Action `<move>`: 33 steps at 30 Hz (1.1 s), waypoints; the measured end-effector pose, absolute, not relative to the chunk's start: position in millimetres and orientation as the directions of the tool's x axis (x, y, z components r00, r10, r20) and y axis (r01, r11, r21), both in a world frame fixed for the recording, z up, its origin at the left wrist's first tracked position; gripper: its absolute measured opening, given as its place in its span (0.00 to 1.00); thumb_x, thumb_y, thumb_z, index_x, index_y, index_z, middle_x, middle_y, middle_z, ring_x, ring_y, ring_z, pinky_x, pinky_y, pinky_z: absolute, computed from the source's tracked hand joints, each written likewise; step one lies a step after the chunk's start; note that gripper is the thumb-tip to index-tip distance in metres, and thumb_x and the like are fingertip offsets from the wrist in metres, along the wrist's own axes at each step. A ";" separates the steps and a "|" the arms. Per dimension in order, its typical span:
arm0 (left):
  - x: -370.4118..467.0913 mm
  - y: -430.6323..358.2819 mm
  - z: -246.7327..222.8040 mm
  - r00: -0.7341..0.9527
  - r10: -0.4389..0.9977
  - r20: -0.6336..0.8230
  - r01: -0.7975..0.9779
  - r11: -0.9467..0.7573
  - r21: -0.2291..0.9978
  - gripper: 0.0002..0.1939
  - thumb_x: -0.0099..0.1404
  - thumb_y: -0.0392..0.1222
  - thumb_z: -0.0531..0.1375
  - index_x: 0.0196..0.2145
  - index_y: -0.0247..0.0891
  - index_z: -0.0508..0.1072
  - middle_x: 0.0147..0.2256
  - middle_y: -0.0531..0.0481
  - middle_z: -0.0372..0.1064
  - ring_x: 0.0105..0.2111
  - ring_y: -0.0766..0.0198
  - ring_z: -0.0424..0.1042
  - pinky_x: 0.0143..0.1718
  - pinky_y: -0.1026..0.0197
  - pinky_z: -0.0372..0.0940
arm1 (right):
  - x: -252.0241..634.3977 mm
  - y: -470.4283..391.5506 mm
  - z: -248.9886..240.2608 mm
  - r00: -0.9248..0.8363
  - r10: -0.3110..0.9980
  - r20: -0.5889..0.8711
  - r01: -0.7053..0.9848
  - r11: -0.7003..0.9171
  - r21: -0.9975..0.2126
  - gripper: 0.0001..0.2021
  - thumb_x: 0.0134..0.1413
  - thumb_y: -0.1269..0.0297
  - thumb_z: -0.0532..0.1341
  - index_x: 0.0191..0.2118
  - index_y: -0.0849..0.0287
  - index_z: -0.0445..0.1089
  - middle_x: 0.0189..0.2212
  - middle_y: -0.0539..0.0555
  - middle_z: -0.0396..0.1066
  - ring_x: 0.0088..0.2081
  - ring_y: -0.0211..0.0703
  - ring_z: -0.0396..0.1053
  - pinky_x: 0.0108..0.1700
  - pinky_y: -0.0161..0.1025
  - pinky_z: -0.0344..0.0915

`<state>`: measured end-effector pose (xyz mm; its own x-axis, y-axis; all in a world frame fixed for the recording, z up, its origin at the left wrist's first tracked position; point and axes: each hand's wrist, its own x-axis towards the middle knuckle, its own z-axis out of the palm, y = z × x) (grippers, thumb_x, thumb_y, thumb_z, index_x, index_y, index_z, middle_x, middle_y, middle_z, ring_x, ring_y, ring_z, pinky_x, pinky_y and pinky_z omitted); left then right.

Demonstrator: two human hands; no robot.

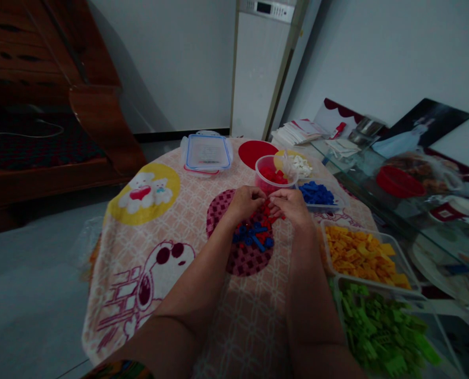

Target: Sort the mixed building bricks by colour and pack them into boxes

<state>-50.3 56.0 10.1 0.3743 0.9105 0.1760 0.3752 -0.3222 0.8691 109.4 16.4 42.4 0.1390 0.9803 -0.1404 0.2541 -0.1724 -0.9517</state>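
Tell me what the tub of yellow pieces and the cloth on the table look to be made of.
The tub looks like clear, smooth plastic: the yellow pieces show through its thin walls. The cloth seems a soft, matte textile, perhaps plush, since it drapes over the table edge in a printed-looking pattern.

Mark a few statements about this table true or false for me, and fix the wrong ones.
1. The yellow pieces are in an open container. True.
2. The green pieces are farther from the person than the yellow ones. False: they are nearer.
3. Loose blue pieces lie between the forearms. True.
4. The round tub holds white pieces. False: it holds red pieces.
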 end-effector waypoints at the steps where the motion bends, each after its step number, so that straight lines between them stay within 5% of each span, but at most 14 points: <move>1: -50.5 56.3 9.7 0.368 0.912 0.180 0.395 -0.329 0.858 0.09 0.59 0.33 0.61 0.33 0.34 0.82 0.27 0.51 0.78 0.27 0.67 0.72 0.33 0.65 0.65 | 109.3 16.4 41.8 0.130 0.981 -0.142 0.260 -0.172 -0.950 0.06 0.53 0.76 0.60 0.30 0.62 0.73 0.18 0.48 0.72 0.16 0.35 0.71 0.19 0.28 0.68; 9: -64.7 64.6 7.5 0.227 0.951 0.211 0.550 -0.304 0.778 0.10 0.60 0.33 0.62 0.37 0.35 0.83 0.37 0.46 0.82 0.36 0.60 0.77 0.44 0.61 0.69 | 106.5 15.0 42.7 0.123 0.985 -0.125 0.338 -0.159 -0.928 0.06 0.51 0.77 0.61 0.30 0.61 0.73 0.18 0.47 0.72 0.17 0.35 0.70 0.19 0.27 0.67; 16: -81.0 73.7 -8.9 0.009 0.997 0.081 0.543 -0.073 0.836 0.11 0.63 0.36 0.61 0.41 0.34 0.83 0.38 0.45 0.82 0.37 0.61 0.78 0.45 0.62 0.70 | 106.5 12.7 47.5 0.128 0.989 -0.071 0.480 -0.125 -0.868 0.05 0.50 0.75 0.61 0.31 0.61 0.74 0.20 0.47 0.72 0.19 0.34 0.70 0.22 0.28 0.65; 25: -76.1 71.8 -8.4 0.033 0.999 0.033 0.622 -0.046 0.781 0.12 0.65 0.37 0.61 0.42 0.37 0.84 0.42 0.45 0.82 0.43 0.59 0.78 0.49 0.62 0.68 | 106.5 -34.8 45.3 0.059 0.998 0.015 0.791 -0.038 -0.610 0.05 0.50 0.68 0.63 0.29 0.58 0.77 0.26 0.53 0.76 0.30 0.43 0.73 0.35 0.38 0.66; 33: -75.2 71.3 -6.4 0.052 0.999 0.004 0.638 -0.036 0.769 0.12 0.67 0.39 0.61 0.44 0.38 0.83 0.44 0.46 0.82 0.45 0.59 0.78 0.48 0.63 0.68 | 103.6 -77.5 16.7 -0.041 0.999 0.008 0.860 0.039 -0.508 0.06 0.52 0.67 0.66 0.38 0.55 0.78 0.35 0.53 0.79 0.38 0.45 0.74 0.44 0.41 0.67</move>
<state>-75.2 71.3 -6.4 0.0521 0.9986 0.0037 0.6382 -0.0362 0.7690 103.6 -77.5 16.7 -0.0409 0.9991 0.0077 0.8602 0.0392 -0.5085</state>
